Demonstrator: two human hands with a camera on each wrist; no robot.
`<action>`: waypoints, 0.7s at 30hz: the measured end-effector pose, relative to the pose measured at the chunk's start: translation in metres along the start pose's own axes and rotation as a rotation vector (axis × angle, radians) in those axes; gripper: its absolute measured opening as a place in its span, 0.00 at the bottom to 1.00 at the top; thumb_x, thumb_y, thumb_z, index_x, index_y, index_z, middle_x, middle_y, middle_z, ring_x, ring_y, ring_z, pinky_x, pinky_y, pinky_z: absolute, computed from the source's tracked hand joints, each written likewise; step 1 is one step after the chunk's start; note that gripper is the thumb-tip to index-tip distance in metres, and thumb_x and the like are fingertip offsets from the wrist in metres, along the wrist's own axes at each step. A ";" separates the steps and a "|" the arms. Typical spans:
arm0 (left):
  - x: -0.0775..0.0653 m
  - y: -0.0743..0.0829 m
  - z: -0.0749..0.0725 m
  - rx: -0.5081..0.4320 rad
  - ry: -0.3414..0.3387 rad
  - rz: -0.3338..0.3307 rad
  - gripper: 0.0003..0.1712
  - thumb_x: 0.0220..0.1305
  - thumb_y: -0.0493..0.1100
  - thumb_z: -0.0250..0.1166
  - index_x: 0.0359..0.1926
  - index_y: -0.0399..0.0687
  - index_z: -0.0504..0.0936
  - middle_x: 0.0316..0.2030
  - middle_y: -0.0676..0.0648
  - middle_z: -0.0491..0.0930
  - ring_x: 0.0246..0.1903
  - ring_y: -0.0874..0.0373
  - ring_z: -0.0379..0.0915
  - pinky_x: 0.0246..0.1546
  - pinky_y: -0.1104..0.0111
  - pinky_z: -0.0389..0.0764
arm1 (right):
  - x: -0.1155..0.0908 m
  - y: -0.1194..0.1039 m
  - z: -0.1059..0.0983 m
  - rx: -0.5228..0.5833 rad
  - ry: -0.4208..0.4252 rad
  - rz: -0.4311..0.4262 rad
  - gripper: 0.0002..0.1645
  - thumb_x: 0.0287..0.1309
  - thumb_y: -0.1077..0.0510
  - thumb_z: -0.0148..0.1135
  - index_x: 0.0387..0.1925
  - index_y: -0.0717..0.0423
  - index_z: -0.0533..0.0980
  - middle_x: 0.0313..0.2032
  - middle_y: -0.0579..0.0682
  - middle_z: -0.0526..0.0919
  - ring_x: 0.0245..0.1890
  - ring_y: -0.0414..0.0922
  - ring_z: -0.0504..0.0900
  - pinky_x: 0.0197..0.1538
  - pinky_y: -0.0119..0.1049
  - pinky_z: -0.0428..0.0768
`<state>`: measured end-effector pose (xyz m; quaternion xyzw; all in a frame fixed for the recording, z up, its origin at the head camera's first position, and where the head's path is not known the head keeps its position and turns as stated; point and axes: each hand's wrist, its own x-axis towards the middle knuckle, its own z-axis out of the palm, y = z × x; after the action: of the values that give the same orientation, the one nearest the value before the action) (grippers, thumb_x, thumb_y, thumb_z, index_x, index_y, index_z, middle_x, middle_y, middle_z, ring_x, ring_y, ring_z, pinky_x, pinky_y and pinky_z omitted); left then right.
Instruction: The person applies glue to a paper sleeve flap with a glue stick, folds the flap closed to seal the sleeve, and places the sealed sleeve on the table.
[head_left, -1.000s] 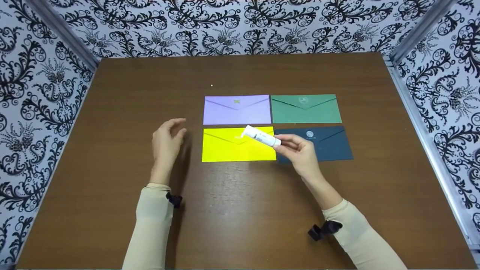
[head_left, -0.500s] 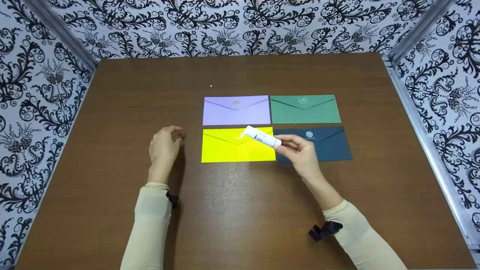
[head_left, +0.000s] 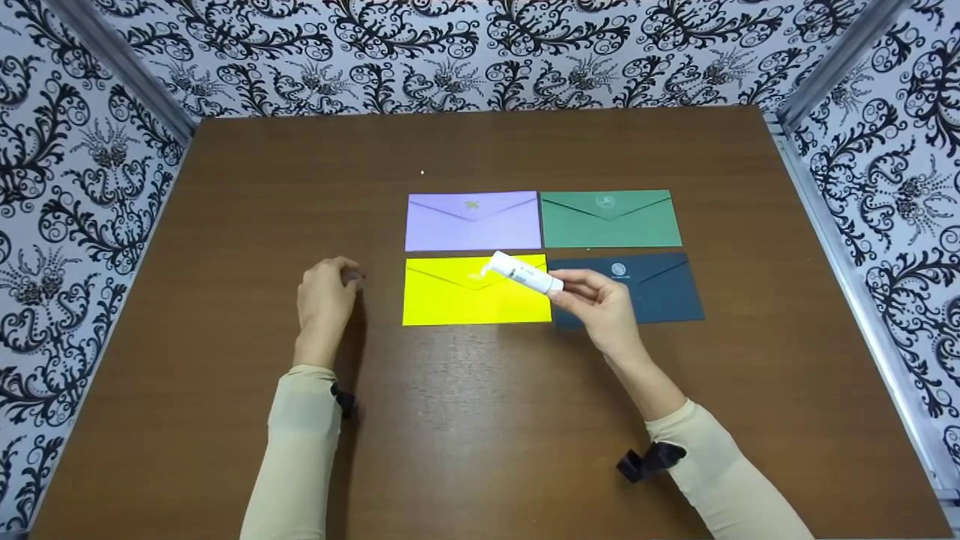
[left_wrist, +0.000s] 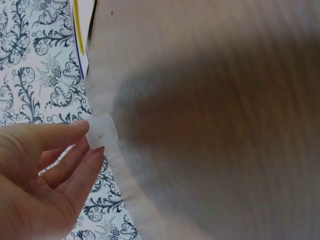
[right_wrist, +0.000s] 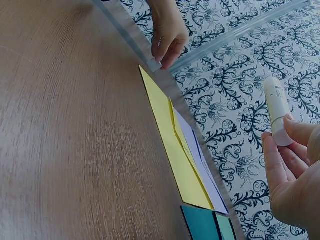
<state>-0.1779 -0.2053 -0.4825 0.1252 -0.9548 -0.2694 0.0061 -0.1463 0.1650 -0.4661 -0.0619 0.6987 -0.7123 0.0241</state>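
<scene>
My right hand (head_left: 606,311) pinches the base of a white glue stick (head_left: 525,273) and holds it slanted, overlapping the yellow envelope (head_left: 457,304) in the head view. Left of the envelopes, my left hand (head_left: 324,300) pinches a small whitish cap (left_wrist: 102,131) between thumb and fingertips, close over the table; in the head view the hand hides it. Behind the yellow envelope lies a purple envelope (head_left: 472,234). A green envelope (head_left: 611,231) is to the right of the purple one, and a dark blue envelope (head_left: 664,292) lies partly behind my right hand.
The brown wooden table (head_left: 450,420) carries the envelopes in two rows, flaps facing up. A tiny white speck (head_left: 422,172) is on the wood behind them. Patterned black-and-white panels (head_left: 450,52) border the table at the back and both sides.
My left hand has come slightly left and toward me, lowering to the table, its fingers dropping out of clearer sight. My right hand and the glue stick have stayed put.
</scene>
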 end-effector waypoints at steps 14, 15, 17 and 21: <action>-0.004 0.014 -0.012 -0.103 0.068 0.019 0.14 0.61 0.39 0.64 0.48 0.47 0.82 0.47 0.43 0.81 0.44 0.47 0.79 0.42 0.56 0.81 | -0.001 0.000 0.000 0.010 0.002 0.017 0.19 0.50 0.62 0.70 0.46 0.63 0.80 0.45 0.58 0.84 0.43 0.49 0.84 0.46 0.42 0.82; -0.004 0.016 -0.013 -0.111 0.074 0.021 0.14 0.61 0.39 0.65 0.48 0.47 0.82 0.46 0.44 0.81 0.44 0.47 0.79 0.42 0.56 0.81 | -0.001 0.000 0.001 0.009 0.000 0.015 0.19 0.50 0.61 0.70 0.46 0.63 0.80 0.45 0.58 0.84 0.44 0.49 0.84 0.46 0.42 0.82; -0.004 0.019 -0.015 -0.124 0.081 0.023 0.13 0.61 0.39 0.65 0.48 0.47 0.83 0.46 0.44 0.81 0.44 0.48 0.79 0.44 0.57 0.80 | -0.001 0.000 0.000 0.010 -0.002 0.012 0.19 0.50 0.61 0.69 0.46 0.63 0.80 0.45 0.58 0.84 0.44 0.49 0.83 0.46 0.42 0.82; -0.005 0.026 -0.018 -0.136 0.093 0.025 0.13 0.61 0.37 0.63 0.47 0.49 0.83 0.47 0.45 0.81 0.45 0.50 0.78 0.45 0.59 0.80 | -0.001 0.000 0.000 0.003 -0.007 0.004 0.19 0.50 0.61 0.69 0.46 0.64 0.79 0.45 0.58 0.84 0.44 0.49 0.83 0.46 0.40 0.82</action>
<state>-0.1774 -0.1918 -0.4538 0.1251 -0.9345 -0.3273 0.0624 -0.1457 0.1650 -0.4660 -0.0629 0.6978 -0.7130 0.0283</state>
